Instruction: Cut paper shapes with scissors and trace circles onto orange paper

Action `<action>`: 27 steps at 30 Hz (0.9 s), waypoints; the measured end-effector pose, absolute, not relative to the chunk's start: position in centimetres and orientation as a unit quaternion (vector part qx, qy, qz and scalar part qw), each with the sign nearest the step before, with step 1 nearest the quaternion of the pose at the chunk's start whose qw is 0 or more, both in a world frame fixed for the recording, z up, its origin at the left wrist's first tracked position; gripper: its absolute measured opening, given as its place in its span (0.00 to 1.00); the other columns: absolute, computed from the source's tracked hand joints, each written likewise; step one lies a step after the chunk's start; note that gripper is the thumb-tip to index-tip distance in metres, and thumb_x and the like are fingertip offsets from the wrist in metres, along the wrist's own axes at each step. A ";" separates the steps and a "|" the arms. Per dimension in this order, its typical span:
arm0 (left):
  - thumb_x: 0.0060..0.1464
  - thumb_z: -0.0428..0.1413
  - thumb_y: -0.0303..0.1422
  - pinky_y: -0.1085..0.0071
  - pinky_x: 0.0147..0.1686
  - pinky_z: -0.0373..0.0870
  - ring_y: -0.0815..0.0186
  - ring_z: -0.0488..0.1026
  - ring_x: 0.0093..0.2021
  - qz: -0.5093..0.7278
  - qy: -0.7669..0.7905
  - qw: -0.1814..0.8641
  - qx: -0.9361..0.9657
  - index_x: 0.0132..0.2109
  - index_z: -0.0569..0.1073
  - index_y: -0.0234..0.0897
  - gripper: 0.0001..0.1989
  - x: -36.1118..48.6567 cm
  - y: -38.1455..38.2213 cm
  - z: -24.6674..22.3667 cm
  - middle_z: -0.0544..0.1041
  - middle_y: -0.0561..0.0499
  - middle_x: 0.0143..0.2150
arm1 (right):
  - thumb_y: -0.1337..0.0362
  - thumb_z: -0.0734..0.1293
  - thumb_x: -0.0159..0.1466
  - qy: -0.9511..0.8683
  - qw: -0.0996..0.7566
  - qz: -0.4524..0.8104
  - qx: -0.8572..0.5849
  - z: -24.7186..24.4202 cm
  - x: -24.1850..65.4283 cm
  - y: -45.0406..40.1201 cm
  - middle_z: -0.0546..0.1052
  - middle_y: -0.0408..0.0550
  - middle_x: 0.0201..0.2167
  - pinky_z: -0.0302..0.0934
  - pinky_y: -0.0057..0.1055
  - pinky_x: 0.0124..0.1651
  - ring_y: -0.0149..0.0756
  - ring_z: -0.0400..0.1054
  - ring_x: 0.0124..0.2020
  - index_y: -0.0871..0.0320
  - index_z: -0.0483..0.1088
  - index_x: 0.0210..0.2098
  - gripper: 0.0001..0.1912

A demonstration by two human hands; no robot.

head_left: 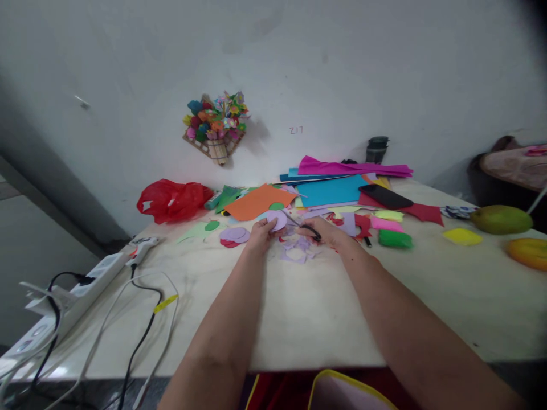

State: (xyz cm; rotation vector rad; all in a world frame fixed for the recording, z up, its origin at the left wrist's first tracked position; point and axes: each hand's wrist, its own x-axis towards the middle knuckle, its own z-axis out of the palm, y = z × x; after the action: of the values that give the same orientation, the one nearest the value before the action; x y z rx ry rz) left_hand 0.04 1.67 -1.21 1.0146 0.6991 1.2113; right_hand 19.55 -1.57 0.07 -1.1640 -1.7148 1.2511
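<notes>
My left hand (pixel 262 232) is closed on a lilac paper circle (pixel 277 219), held by its left edge above the table. In my right hand (pixel 321 229) is a pair of scissors (pixel 313 232), its dark handles round my fingers and its blades pointing left toward the circle's edge. Whether the blades touch the paper I cannot tell. Beneath both hands lie lilac paper scraps (pixel 298 250). Left of my left hand, a small stack of lilac circles (pixel 235 234) overlaps a red piece of paper (pixel 231 244).
Coloured sheets, among them orange (pixel 260 202) and blue (pixel 331 192), lie toward the wall with a black phone (pixel 386 196). A red plastic bag (pixel 173 200) sits back left. A power strip (pixel 81 296) and cables occupy the left; a mango (pixel 501 220) is right.
</notes>
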 end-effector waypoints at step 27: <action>0.45 0.60 0.27 0.72 0.24 0.72 0.64 0.75 0.26 0.543 0.325 0.640 0.436 0.35 0.72 0.27 0.08 0.2 1.1 -0.6 0.77 0.44 0.29 | 0.56 0.66 0.53 -0.647 0.331 0.510 -0.459 1.1 19.0 -2.5 0.64 0.39 0.11 0.44 0.21 0.11 0.23 0.57 0.10 0.58 0.56 0.19 0.17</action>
State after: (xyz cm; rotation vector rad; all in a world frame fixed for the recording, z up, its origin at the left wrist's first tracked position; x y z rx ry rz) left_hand 0.24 1.12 -0.56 0.9934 0.7413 1.2384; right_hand 18.97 -2.49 1.10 -1.1997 -1.6922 1.3344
